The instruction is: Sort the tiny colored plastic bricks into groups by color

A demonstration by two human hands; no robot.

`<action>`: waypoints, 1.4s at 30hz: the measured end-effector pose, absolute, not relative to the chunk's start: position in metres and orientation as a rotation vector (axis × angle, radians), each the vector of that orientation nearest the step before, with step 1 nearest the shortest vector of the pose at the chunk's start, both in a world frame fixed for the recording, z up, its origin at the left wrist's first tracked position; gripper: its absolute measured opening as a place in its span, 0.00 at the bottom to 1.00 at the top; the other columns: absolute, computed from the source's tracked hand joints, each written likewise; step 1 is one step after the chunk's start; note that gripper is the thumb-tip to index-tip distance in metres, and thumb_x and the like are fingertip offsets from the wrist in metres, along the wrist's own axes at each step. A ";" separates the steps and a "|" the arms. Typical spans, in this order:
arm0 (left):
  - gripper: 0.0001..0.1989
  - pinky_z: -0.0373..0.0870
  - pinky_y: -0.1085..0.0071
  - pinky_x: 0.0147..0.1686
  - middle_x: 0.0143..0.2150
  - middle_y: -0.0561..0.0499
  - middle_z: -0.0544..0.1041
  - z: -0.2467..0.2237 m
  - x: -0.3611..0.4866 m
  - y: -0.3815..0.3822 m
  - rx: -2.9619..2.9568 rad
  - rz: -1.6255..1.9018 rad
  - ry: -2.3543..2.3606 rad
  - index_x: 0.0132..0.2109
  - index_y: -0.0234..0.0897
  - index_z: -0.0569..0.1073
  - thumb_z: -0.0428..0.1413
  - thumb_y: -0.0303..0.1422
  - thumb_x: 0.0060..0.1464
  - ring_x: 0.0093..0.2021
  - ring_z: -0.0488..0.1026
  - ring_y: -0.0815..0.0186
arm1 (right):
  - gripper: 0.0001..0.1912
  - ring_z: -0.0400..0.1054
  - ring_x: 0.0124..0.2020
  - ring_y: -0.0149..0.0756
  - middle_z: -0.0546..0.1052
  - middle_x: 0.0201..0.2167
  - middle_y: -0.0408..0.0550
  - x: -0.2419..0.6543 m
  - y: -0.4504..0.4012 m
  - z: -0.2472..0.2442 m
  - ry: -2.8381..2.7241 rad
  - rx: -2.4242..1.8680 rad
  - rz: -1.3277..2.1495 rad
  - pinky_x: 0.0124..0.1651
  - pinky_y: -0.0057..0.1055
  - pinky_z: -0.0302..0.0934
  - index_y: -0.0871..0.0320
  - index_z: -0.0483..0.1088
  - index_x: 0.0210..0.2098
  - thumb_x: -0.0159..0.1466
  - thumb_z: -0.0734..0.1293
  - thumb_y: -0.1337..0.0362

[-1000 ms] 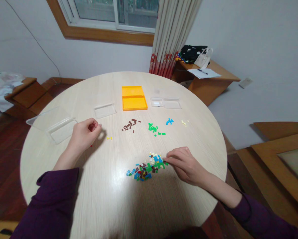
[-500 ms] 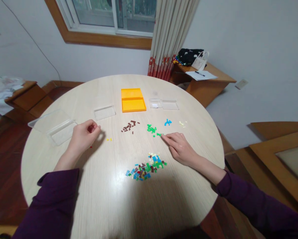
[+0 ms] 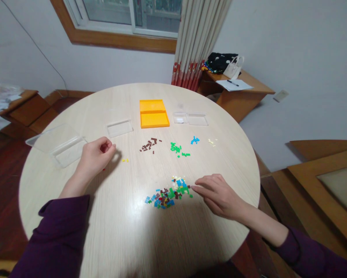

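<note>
While the brick pile, lower centre, slants lengthwise up-right, I cannot tell whether the right hand beside it grips anything; mid-left, the left hand is curled closed; upper centre, a white label looks illegible.

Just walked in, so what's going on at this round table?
At the round table, a person's right hand is at the right edge of a mixed heap of small bricks; I can't tell whether it grips one. The left hand is curled near a few yellow bricks, its grip unclear too. Beyond the heap lie separate groups: brown bricks, green bricks, blue bricks and pale yellow bricks. An open orange case sits farther back, with clear plastic containers to either side.
</note>
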State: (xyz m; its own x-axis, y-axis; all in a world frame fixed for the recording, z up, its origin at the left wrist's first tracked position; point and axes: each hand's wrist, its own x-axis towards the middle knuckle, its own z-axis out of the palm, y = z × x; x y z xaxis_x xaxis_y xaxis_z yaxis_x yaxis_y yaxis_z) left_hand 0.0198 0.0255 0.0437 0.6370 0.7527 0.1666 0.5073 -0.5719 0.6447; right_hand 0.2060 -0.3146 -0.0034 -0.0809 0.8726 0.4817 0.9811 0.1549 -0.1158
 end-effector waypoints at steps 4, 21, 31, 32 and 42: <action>0.08 0.55 0.71 0.29 0.20 0.57 0.64 0.044 0.020 0.026 2.319 0.575 0.985 0.25 0.38 0.64 0.52 0.32 0.50 0.24 0.60 0.70 | 0.20 0.70 0.43 0.40 0.76 0.41 0.53 0.207 -0.318 -0.002 -2.010 -1.756 -0.395 0.42 0.38 0.60 0.60 0.67 0.54 0.64 0.58 0.75; 0.08 0.55 0.70 0.29 0.20 0.57 0.64 0.046 0.021 0.024 2.306 0.549 0.993 0.25 0.38 0.63 0.52 0.32 0.50 0.24 0.60 0.69 | 0.21 0.69 0.45 0.37 0.79 0.42 0.51 0.187 -0.334 0.007 -2.262 -1.649 -0.087 0.48 0.37 0.62 0.59 0.67 0.57 0.67 0.56 0.71; 0.09 0.54 0.70 0.28 0.19 0.57 0.63 0.037 0.021 0.028 2.304 0.626 0.954 0.24 0.39 0.63 0.52 0.36 0.49 0.23 0.59 0.69 | 0.22 0.67 0.47 0.47 0.75 0.47 0.59 0.258 -0.266 -0.010 -2.088 -1.882 -0.427 0.48 0.47 0.63 0.62 0.67 0.58 0.66 0.57 0.71; 0.10 0.54 0.69 0.28 0.19 0.56 0.63 0.037 0.020 0.029 2.300 0.633 0.965 0.24 0.39 0.63 0.52 0.37 0.48 0.22 0.59 0.69 | 0.22 0.67 0.48 0.48 0.75 0.47 0.60 0.260 -0.258 -0.012 -2.078 -1.877 -0.448 0.48 0.48 0.63 0.63 0.66 0.59 0.66 0.57 0.71; 0.09 0.54 0.70 0.27 0.19 0.56 0.63 0.039 0.021 0.029 2.329 0.632 0.972 0.24 0.39 0.63 0.52 0.36 0.48 0.23 0.59 0.70 | 0.26 0.69 0.43 0.42 0.76 0.43 0.54 0.227 -0.300 -0.011 -2.023 -1.707 -0.428 0.43 0.41 0.63 0.59 0.63 0.62 0.64 0.59 0.73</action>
State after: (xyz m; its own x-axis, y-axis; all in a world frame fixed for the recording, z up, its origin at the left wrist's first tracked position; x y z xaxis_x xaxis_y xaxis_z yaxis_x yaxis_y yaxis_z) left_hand 0.0209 0.0290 0.0393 0.6309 0.7463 0.2121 0.4966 -0.5985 0.6286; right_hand 0.2273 -0.3003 -0.0114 -0.1271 0.8398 0.5278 0.9816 0.1829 -0.0545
